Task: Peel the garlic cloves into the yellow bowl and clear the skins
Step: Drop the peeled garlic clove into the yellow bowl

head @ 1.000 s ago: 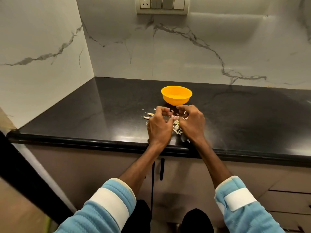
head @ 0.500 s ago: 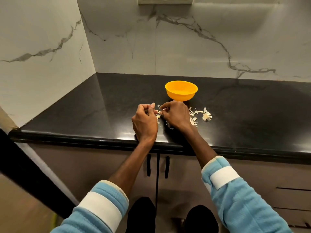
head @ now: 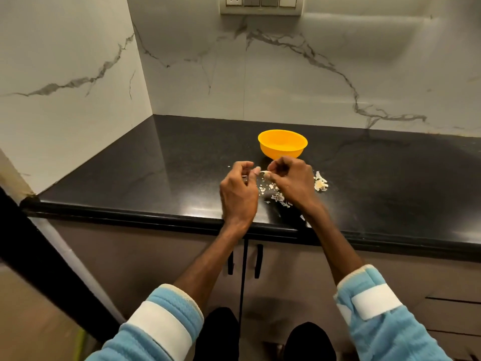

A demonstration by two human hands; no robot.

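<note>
Yellow bowl (head: 282, 146) on tabletop (head: 182, 165), contents unreadable. Garlic clove (head: 266, 173) at its 7 o'clock, long axis 9–3, pinched by fingers of right hand (head: 292, 181); left hand (head: 238, 195) fingers pinch the 9 o'clock tip.

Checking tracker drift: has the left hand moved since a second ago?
Yes. The left hand shifted left: it was under the bowl's left half and is now left of it.

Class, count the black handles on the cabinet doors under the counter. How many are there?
2. The left handle is just left of the door gap; the right handle is just right of it. Others may lie outside the view.
</note>
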